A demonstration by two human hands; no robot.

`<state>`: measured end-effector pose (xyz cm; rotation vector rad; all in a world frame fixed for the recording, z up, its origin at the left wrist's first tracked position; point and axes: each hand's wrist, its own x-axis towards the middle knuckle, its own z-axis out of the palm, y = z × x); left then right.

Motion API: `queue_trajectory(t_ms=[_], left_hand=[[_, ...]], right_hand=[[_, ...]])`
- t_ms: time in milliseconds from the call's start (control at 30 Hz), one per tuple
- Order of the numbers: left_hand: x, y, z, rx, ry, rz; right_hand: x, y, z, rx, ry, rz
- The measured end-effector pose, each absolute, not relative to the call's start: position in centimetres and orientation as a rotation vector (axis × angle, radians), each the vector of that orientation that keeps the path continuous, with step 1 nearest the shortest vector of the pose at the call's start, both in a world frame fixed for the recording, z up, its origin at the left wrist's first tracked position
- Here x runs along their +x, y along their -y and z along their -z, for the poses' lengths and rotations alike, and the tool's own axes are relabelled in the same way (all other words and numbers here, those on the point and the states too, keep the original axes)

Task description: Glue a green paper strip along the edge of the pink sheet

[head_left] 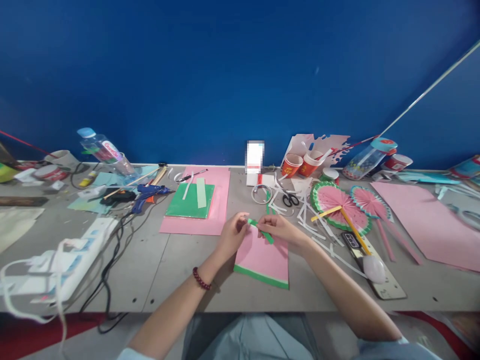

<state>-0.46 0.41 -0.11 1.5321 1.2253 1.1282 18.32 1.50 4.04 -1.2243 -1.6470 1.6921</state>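
A pink sheet of paper lies in front of me with a green band along its near edge. At its far edge a narrow green paper strip runs at a slant between my hands. My left hand, with a dark red bead bracelet at the wrist, is closed in a pinch at the strip's left end. Fingers of my right hand pinch the strip farther right, and its free end sticks out below them. Whether the strip is stuck to the pink sheet there, I cannot tell.
Left are a green paper pack, a blue glue gun, cords and a power strip. On the right lie white paper scraps, black-handled scissors, a watermelon paper fan and red cups.
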Motion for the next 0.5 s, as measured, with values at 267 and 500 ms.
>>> queue_trajectory(t_ms=[267,500], left_hand=[[-0.3,-0.5,-0.1,1.197,-1.191,-1.151],[-0.1,-0.3,-0.5,1.175,-1.132,-1.142]], right_hand=[[18.0,-0.1,-4.7,-1.332,1.540,-1.654],[17.6,0.8,-4.7,-1.330,1.552,-1.550]])
